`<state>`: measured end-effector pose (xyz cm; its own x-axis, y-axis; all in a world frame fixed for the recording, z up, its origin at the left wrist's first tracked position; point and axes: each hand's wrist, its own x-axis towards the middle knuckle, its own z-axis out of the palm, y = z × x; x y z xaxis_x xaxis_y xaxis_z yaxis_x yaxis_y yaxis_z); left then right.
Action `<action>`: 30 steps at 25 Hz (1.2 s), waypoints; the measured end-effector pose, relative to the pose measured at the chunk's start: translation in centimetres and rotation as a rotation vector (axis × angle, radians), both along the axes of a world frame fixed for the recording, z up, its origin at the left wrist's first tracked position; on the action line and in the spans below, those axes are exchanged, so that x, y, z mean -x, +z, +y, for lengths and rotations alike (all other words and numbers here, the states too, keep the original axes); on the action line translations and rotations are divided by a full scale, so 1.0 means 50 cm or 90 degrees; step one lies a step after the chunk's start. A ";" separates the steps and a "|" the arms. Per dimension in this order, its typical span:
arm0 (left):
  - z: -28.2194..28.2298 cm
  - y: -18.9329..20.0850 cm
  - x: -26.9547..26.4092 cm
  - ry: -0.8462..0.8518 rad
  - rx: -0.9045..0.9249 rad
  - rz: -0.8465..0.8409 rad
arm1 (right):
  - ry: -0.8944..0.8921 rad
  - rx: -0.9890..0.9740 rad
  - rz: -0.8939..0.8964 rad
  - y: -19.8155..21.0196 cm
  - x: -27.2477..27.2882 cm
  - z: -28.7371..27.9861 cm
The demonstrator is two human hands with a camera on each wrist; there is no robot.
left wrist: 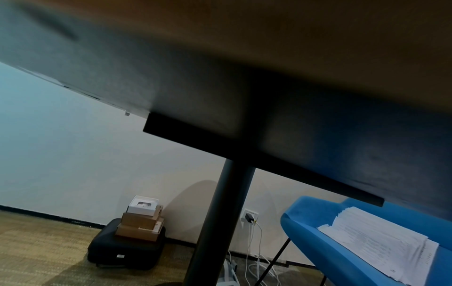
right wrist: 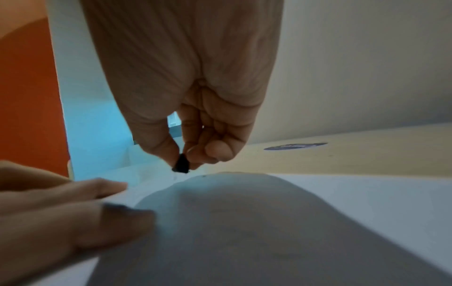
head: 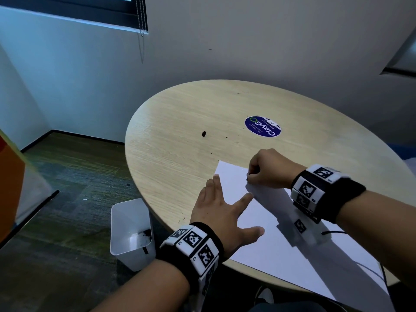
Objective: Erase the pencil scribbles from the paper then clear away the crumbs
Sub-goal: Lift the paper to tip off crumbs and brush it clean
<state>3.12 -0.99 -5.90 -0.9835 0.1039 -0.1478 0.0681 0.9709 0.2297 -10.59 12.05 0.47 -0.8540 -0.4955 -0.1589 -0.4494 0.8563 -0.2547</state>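
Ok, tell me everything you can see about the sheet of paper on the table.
The paper is a plain white sheet lying flat on the round wooden table, at its near edge, set at an angle. No scribbles are clear on it, only a few tiny dark specks near its far corner. The left hand presses it down with spread, straight fingers. The right hand pinches a small black eraser just above or on the sheet near its far end. Both forearms cast grey shadows on it.

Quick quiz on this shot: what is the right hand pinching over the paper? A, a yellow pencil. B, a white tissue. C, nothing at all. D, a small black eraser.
D: in the right wrist view the right hand pinches a small black eraser between thumb and fingertips, just above the white paper.
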 end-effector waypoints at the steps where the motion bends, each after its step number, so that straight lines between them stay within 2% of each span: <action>1: 0.000 0.001 0.000 0.001 -0.002 -0.002 | 0.003 -0.001 0.023 0.004 0.009 -0.009; 5: 0.000 0.003 -0.001 0.005 0.006 -0.005 | 0.042 0.039 -0.005 -0.007 0.014 -0.073; 11: 0.001 0.003 -0.003 0.004 -0.010 -0.010 | -0.053 0.031 -0.001 0.006 0.059 -0.055; 15: -0.001 0.004 -0.002 -0.001 -0.013 -0.005 | 0.009 0.027 -0.045 -0.003 0.036 -0.061; 19: 0.000 0.004 -0.002 0.002 -0.011 -0.012 | -0.018 0.021 0.010 -0.002 0.052 -0.054; 24: 0.000 0.003 -0.003 0.000 -0.017 -0.012 | -0.009 0.041 -0.048 -0.009 0.038 -0.047; 26: 0.001 0.001 -0.002 -0.001 -0.007 -0.005 | -0.027 0.032 0.001 -0.002 0.047 -0.045; 28: 0.001 0.001 -0.002 0.000 -0.001 -0.002 | -0.010 0.031 0.017 0.001 0.043 -0.055; 30: -0.001 0.000 -0.001 -0.002 -0.002 0.005 | 0.036 0.051 -0.030 -0.006 0.022 -0.070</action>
<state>3.18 -1.03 -5.88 -0.9843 0.1074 -0.1403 0.0728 0.9700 0.2320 -11.70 8.53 0.17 -0.8164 -0.5559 -0.1562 -0.4828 0.8056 -0.3434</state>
